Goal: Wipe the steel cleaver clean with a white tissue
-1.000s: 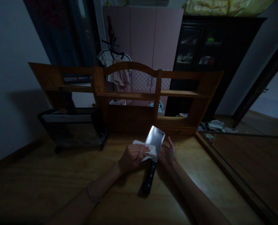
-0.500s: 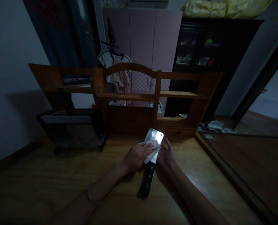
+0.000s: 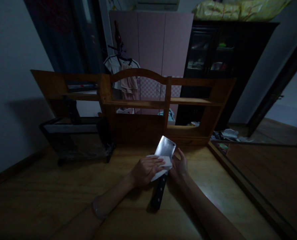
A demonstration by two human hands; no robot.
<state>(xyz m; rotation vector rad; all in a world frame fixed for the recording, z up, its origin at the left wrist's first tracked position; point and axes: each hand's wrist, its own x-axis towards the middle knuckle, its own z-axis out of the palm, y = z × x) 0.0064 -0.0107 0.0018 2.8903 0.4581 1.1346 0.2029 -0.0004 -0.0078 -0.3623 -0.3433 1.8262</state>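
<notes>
Cleaver point(image 3: 166, 146) is best wiped away from its edge, left hand point(image 3: 144, 170) pinching the tissue point(image 3: 167, 162); whether the right hand point(image 3: 180, 167) grips, I cannot tell.

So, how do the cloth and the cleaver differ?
The cloth is white and dull; the cleaver has a shiny blade and a dark handle. The cloth is crumpled and soft-looking, the cleaver straight and stiff-looking. The cloth looks shorter than the cleaver. They seem to touch at the blade.
</notes>
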